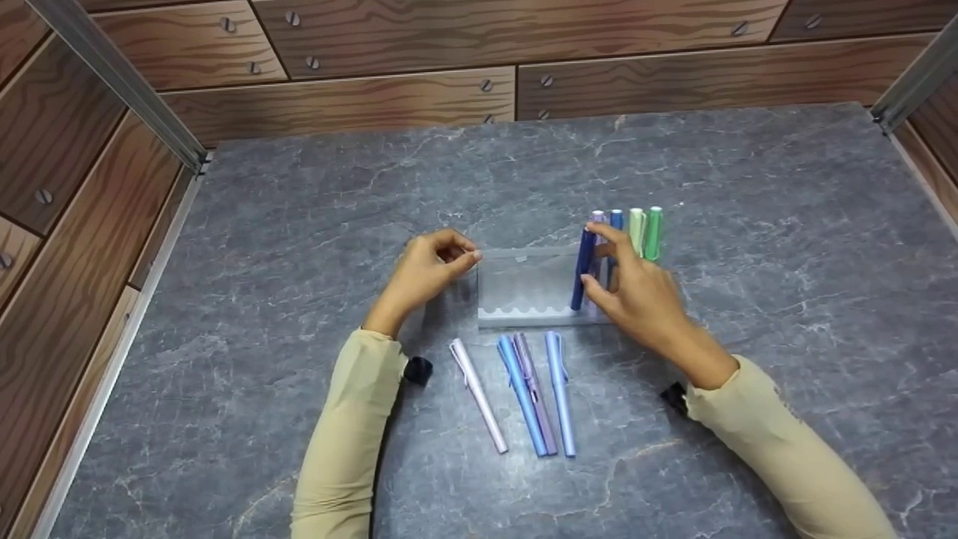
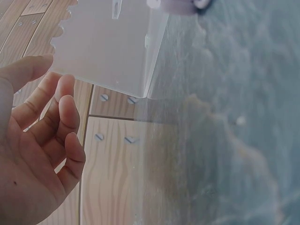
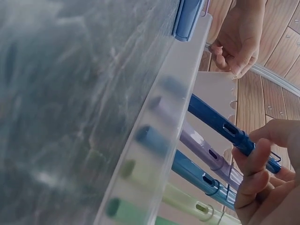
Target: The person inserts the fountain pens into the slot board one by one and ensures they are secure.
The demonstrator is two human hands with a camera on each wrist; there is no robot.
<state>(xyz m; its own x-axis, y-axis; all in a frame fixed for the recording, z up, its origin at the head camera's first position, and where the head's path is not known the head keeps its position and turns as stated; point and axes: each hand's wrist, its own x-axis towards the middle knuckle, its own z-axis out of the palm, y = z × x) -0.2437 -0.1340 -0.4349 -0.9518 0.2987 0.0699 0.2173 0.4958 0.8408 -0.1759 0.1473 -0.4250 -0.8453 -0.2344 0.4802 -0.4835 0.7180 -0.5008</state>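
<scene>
Dark blue, the pen (image 1: 584, 258) is pinched by the right hand (image 1: 642, 299), its lower end set behind the front ledge (image 1: 524, 320) of the translucent stand (image 1: 524, 281); the stand's upper left corner is pinched by the left hand (image 1: 430, 268). A slotting step seems to be in hand: the pen probably needs to be leaned back into its notch, then released gently. Four standing pens (image 1: 654, 232), lilac, blue, light green and green, are ranged just to its right, so finger room is limited there. In front, four loose pens (image 1: 479, 397) are spread on the marbled table (image 1: 299, 224), the middle two side by side.
</scene>
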